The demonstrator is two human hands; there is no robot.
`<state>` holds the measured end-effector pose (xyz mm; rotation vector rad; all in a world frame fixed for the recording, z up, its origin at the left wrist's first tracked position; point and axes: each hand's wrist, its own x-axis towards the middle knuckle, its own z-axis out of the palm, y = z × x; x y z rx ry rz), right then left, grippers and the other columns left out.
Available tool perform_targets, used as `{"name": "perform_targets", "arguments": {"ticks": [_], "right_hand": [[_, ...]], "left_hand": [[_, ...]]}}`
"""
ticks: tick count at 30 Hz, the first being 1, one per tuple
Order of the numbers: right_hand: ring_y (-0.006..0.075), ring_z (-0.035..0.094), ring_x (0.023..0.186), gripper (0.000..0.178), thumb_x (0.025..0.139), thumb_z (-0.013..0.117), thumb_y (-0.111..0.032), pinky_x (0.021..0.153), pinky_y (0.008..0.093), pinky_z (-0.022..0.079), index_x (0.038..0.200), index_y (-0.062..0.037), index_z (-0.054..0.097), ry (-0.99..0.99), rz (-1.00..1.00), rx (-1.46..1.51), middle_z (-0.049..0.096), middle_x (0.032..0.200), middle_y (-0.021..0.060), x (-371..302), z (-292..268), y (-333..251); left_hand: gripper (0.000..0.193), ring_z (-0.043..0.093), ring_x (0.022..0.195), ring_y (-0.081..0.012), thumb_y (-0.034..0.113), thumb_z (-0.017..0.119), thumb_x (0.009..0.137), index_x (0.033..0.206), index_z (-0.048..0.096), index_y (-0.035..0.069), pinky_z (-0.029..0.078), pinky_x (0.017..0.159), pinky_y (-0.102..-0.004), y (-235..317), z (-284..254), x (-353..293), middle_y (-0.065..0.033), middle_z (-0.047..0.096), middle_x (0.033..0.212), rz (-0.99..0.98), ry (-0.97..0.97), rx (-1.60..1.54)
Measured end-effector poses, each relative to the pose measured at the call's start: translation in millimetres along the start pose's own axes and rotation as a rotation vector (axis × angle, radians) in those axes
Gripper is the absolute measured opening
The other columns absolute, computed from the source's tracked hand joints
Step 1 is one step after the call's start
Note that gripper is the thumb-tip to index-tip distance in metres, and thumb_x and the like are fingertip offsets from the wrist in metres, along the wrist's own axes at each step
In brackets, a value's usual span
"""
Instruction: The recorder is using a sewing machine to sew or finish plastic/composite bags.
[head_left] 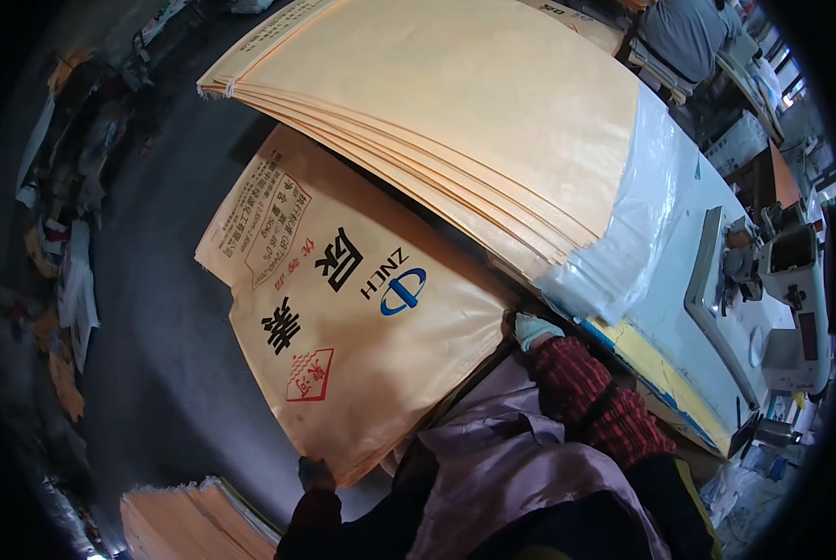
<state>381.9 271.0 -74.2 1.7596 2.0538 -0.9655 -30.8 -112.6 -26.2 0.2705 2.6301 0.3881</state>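
Observation:
A large tan woven sack (371, 252) with black, red and blue print hangs flat in front of me, tilted, beside the table. My left hand (316, 472), in a dark-looking glove, holds its near left corner. At its near right corner, by the table edge, my right hand (535, 330) in a pale glove is closed on the sack. The fingertips of both hands are partly hidden. Above and beyond lies a thick stack of similar tan sacks (474, 103), with clear plastic liner (614, 252) sticking out of the right ends.
On the pale table (665, 313) at right stands a sewing machine (796, 271). Yellow and blue strips (665, 373) line the table's near edge. Another sack stack (189, 523) sits at lower left. Scraps (77, 289) litter the floor's left side. A person in grey (684, 37) sits far right.

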Motion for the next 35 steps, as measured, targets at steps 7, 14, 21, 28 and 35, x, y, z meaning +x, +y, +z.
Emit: {"name": "perform_targets", "arguments": {"ticks": [7, 14, 21, 28, 35], "right_hand": [[0.0263, 0.057, 0.069, 0.028, 0.091, 0.037, -0.025, 0.057, 0.0414, 0.048, 0.102, -0.0082, 0.057, 0.086, 0.086, 0.686, 0.058, 0.081, 0.0106, 6, 17, 8], [0.0302, 0.061, 0.083, 0.038, 0.091, 0.036, -0.035, 0.071, 0.0424, 0.049, 0.108, -0.0096, 0.059, -0.101, 0.087, 0.226, 0.063, 0.099, 0.0152, -5, 2, -10], [0.0339, 0.057, 0.101, 0.049, 0.089, 0.034, -0.040, 0.092, 0.0406, 0.043, 0.119, -0.0054, 0.051, -0.139, 0.181, -0.018, 0.056, 0.116, 0.0202, -69, -50, -24], [0.0333, 0.060, 0.074, 0.026, 0.072, 0.058, -0.032, 0.068, 0.0411, 0.048, 0.079, -0.0077, 0.064, 0.508, -0.093, 0.092, 0.062, 0.079, 0.0170, -112, -10, -2], [0.0296, 0.060, 0.080, 0.034, 0.077, 0.050, -0.036, 0.067, 0.0412, 0.045, 0.088, -0.0061, 0.063, 0.315, -0.082, 0.342, 0.062, 0.088, 0.0196, -131, 6, 5]], "left_hand": [[0.046, 0.059, 0.095, -0.0354, 0.032, 0.068, 0.072, 0.106, 0.055, 0.003, 0.048, 0.081, -0.0430, 27, 10, 21, -0.0167, 0.062, 0.099, 0.051, -0.157, 0.613], [0.046, 0.047, 0.109, -0.0335, 0.024, 0.060, 0.075, 0.115, 0.050, 0.003, 0.036, 0.093, -0.0427, 157, 95, -1, -0.0178, 0.050, 0.117, 0.738, -0.479, -0.507], [0.048, 0.045, 0.115, -0.0364, 0.037, 0.056, 0.079, 0.121, 0.053, 0.013, 0.041, 0.090, -0.0462, 256, 183, -46, -0.0191, 0.048, 0.125, 1.317, -0.426, 0.816], [0.018, 0.059, 0.081, -0.0330, 0.013, 0.059, 0.077, 0.093, 0.060, 0.004, 0.047, 0.072, -0.0386, 343, 149, -152, -0.0155, 0.060, 0.085, 1.602, -0.344, -0.226], [0.020, 0.054, 0.075, -0.0294, 0.018, 0.069, 0.070, 0.076, 0.057, 0.004, 0.043, 0.071, -0.0392, 341, 150, -247, -0.0124, 0.054, 0.075, 1.432, -0.549, -0.245]]}}
